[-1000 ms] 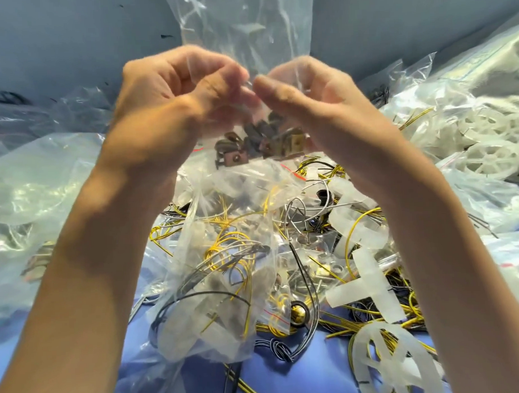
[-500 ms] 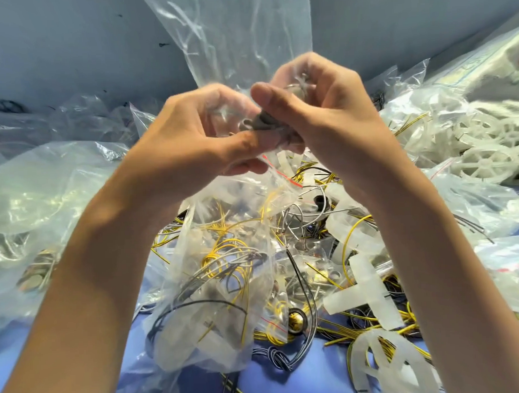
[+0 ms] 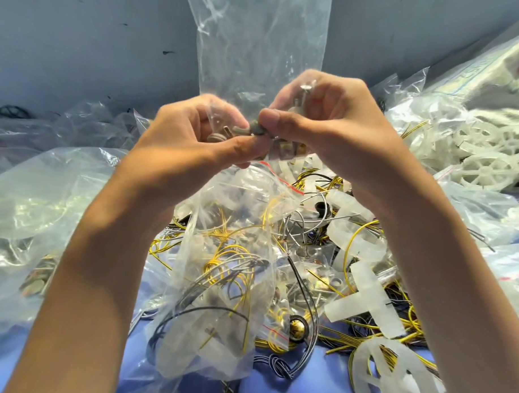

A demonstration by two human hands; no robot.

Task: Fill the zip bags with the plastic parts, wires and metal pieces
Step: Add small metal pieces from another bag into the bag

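Two hands met at the centre of the frame, the left hand (image 3: 192,151) and the right hand (image 3: 332,129) both curled, thumbs almost touching. Together they pinched one clear zip bag (image 3: 261,43) and, through its film, a small cluster of grey-brown metal pieces (image 3: 241,130). The pieces overlapped too much to count, perhaps five or six. The bag stood upright with its long axis vertical. Its slack upper part rose from the hands and ran out of the top of the frame, against the grey wall (image 3: 85,55). Directly below the hands, one filled bag (image 3: 222,274) lay on the blue tabletop (image 3: 317,379), its long axis slanting from the centre toward the lower left. It held coils of yellow and black wire. To its right lay a loose heap of yellow wires (image 3: 357,335) with one white plastic cross (image 3: 370,298) on top. One spoked plastic wheel (image 3: 384,365) lay at the lower right edge. At the right of the frame, at least three white spoked wheels (image 3: 487,170) lay inside more bags. One large crumpled bag (image 3: 40,198) lay at the left.
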